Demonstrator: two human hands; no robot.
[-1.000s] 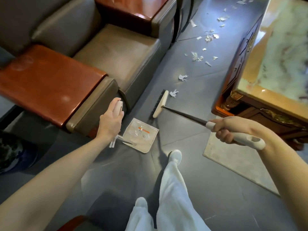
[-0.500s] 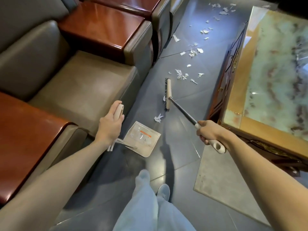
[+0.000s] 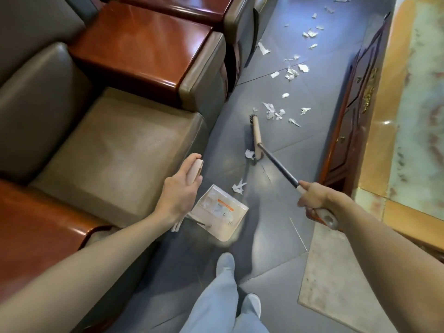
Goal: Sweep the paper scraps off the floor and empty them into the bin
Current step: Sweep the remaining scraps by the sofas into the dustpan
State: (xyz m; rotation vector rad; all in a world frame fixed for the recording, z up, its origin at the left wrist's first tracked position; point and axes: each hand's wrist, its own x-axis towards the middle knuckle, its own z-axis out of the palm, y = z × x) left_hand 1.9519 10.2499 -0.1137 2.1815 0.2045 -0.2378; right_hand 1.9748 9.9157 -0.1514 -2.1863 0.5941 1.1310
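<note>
My left hand [image 3: 179, 193] grips the pale upright handle of a beige dustpan [image 3: 219, 213], whose pan sits on the grey floor beside the sofa. My right hand [image 3: 317, 204] holds the white grip of a broom; its dark shaft runs up-left to the wooden brush head [image 3: 256, 140] on the floor. One paper scrap [image 3: 249, 153] lies against the brush head and another scrap [image 3: 237, 186] lies just beyond the dustpan's far edge. Several white paper scraps [image 3: 274, 112] are strewn farther up the aisle. No bin is in view.
A brown leather sofa [image 3: 108, 150] with glossy red-brown wooden armrests [image 3: 144, 44] lines the left. A carved wooden table with a marble top [image 3: 408, 104] bounds the right. A pale mat [image 3: 336, 284] lies at lower right. My legs and shoes [image 3: 225, 264] stand in the narrow aisle.
I have stepped forward along the aisle. The dustpan stays held low at the left, and the broom head has stayed near one scrap while the scattered scraps now appear closer.
</note>
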